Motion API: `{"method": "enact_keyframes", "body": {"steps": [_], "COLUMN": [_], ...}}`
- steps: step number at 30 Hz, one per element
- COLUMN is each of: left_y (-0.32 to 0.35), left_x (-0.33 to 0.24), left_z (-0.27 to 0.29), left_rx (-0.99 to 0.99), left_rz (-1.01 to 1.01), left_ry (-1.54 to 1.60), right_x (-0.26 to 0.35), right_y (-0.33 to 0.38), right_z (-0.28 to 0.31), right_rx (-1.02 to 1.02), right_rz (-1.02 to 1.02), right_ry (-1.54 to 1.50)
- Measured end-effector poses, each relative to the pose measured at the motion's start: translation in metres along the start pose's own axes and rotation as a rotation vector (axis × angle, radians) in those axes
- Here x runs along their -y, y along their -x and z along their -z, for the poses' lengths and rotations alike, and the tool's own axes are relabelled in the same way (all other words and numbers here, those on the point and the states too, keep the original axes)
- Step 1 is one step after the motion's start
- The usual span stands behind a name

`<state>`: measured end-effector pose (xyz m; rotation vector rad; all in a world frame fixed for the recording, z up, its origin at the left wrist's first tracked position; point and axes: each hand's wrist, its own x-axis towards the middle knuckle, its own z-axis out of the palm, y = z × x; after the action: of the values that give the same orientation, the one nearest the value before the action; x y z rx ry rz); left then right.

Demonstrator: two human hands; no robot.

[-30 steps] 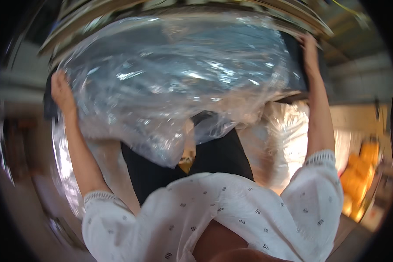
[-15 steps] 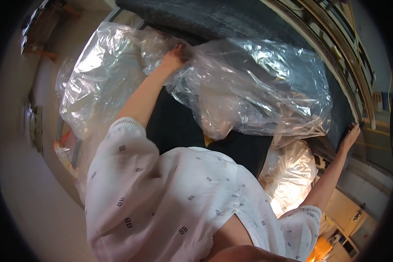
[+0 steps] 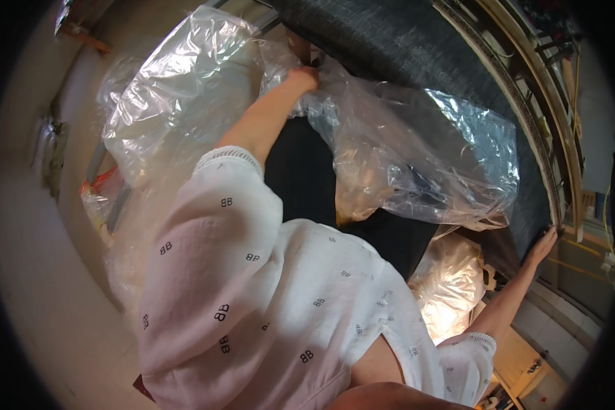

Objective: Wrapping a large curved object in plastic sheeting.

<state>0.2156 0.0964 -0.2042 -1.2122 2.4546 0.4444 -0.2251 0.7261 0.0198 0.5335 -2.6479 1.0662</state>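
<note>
Clear, crinkled plastic sheeting (image 3: 417,160) drapes over the near edge of a dark grey, flat surface (image 3: 417,48) and hangs in front of my dark trousers. A larger bunched part of the plastic spreads out on the left. My left hand (image 3: 306,78) reaches far forward and is closed on the sheeting, its fingertips partly hidden. Out to the right, my right hand (image 3: 542,247) lies with fingers stretched along the edge of the dark surface, near its corner, holding nothing.
Curved-looking wooden rails (image 3: 526,89) run along the right side of the dark surface. A shiny plastic-wrapped bundle (image 3: 451,283) sits below at the right. Pale wooden furniture (image 3: 523,365) stands at the lower right. A red-edged plastic bag (image 3: 102,195) lies at the left.
My left hand has moved forward and right with the sheeting. The plastic on the right has drawn nearer, baring more of the dark surface. My right hand sits lower in the view.
</note>
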Motion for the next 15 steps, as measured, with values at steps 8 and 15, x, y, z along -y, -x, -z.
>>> {"method": "enact_keyframes", "body": {"steps": [8,15], "left_y": [0.275,0.561], "left_x": [0.16,0.426], "left_z": [0.099,0.172], "left_rx": [-0.778,-0.647], "left_rz": [0.028,0.472], "left_ry": [0.984,1.216], "right_x": [-0.065,-0.039], "right_y": [-0.015,0.002], "right_z": [0.005,0.015], "right_rx": [0.079,0.011], "right_rz": [0.059,0.254], "right_ry": [-0.158,0.125]}}
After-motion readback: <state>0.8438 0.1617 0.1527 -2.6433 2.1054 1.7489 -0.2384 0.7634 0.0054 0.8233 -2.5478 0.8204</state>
